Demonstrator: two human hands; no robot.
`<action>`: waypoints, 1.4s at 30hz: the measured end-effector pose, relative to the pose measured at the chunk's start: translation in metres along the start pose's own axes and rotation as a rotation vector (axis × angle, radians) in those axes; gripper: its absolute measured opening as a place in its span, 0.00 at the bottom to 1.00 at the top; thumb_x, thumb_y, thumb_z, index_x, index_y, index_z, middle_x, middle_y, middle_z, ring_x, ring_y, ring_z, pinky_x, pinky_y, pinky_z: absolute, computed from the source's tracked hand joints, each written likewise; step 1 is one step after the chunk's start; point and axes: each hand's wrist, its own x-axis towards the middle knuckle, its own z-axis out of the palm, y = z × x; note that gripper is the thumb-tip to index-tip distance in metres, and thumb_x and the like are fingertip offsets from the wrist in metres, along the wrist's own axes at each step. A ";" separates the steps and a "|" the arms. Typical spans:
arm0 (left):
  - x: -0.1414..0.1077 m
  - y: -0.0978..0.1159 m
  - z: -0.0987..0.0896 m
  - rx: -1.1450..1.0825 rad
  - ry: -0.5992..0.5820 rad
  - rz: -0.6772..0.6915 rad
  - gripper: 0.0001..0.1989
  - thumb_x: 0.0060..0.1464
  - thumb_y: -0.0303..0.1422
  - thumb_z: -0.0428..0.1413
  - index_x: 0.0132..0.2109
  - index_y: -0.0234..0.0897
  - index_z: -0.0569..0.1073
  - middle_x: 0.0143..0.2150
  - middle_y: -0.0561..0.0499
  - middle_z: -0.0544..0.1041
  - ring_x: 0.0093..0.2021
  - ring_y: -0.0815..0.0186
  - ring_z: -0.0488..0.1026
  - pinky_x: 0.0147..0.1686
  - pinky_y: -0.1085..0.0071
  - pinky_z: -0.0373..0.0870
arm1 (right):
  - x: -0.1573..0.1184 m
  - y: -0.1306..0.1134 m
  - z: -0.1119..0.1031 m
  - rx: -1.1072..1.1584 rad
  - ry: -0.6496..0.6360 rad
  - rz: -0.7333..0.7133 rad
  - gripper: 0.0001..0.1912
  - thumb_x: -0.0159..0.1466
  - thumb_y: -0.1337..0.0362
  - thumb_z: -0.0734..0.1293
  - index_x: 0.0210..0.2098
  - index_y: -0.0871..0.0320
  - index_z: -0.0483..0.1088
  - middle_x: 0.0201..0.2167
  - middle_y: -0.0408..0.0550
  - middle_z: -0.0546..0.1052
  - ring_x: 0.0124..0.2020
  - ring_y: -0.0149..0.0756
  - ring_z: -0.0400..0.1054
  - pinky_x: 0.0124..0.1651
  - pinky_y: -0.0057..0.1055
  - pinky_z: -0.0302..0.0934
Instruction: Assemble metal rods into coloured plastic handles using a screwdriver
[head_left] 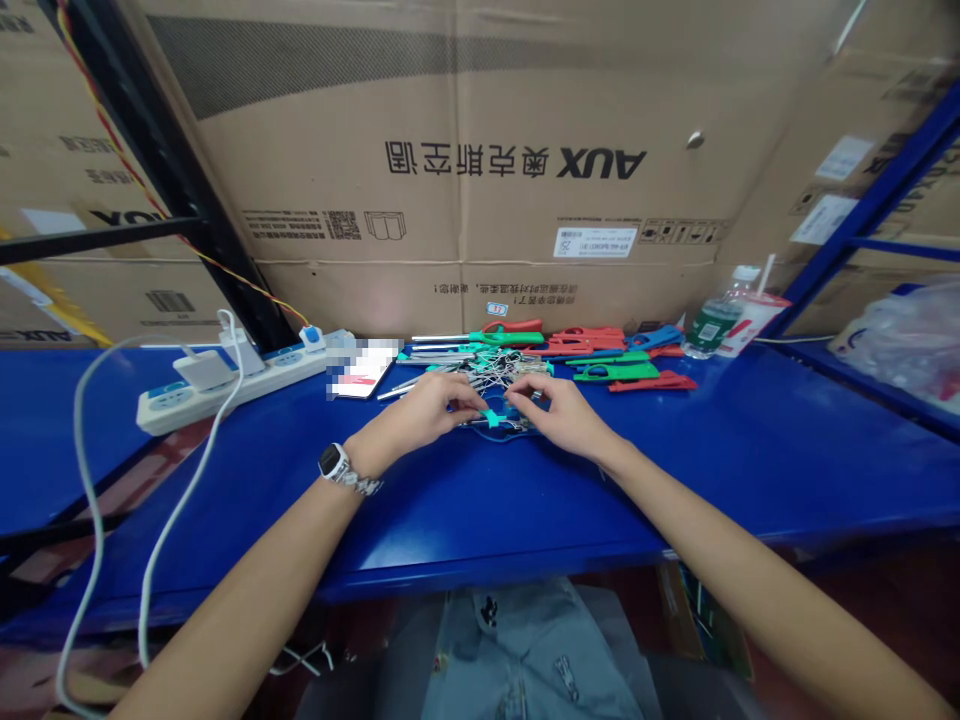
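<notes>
Over the blue table, the fingers of my left hand pinch at a small teal plastic lighter part with thin wires at its side. My right hand faces it from the right, thumb and forefinger closed together; whatever lies between those fingertips is too small to make out. Beneath both hands is a clear blue-rimmed piece, partly hidden. Just behind them lies a heap of thin wires and metal parts. Long-nosed lighters with a green handle and metal tubes stick out to the left.
Red lighter shells, green shells and blue shells lie back right. Beyond them stand a bottle and a cup with straw. At left are a phone and a white power strip with cables.
</notes>
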 end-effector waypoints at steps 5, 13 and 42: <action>0.000 -0.006 0.005 -0.003 -0.067 -0.010 0.10 0.63 0.37 0.57 0.40 0.41 0.83 0.30 0.50 0.78 0.29 0.66 0.73 0.31 0.68 0.69 | -0.012 0.006 -0.009 -0.491 -0.131 -0.061 0.14 0.70 0.57 0.64 0.52 0.53 0.73 0.51 0.55 0.73 0.56 0.50 0.63 0.57 0.50 0.58; 0.002 -0.001 0.012 0.060 -0.093 -0.038 0.07 0.59 0.29 0.59 0.40 0.40 0.83 0.34 0.49 0.80 0.33 0.64 0.75 0.35 0.67 0.69 | -0.018 0.011 -0.006 -0.656 -0.235 -0.073 0.23 0.75 0.53 0.54 0.64 0.50 0.66 0.55 0.59 0.69 0.58 0.54 0.60 0.58 0.54 0.56; 0.001 -0.007 0.026 -0.058 -0.033 -0.085 0.02 0.59 0.29 0.59 0.38 0.38 0.77 0.33 0.51 0.78 0.33 0.64 0.75 0.35 0.68 0.71 | -0.007 -0.017 0.021 -0.618 -0.089 -0.108 0.07 0.66 0.61 0.68 0.40 0.57 0.76 0.39 0.51 0.76 0.46 0.45 0.67 0.50 0.41 0.55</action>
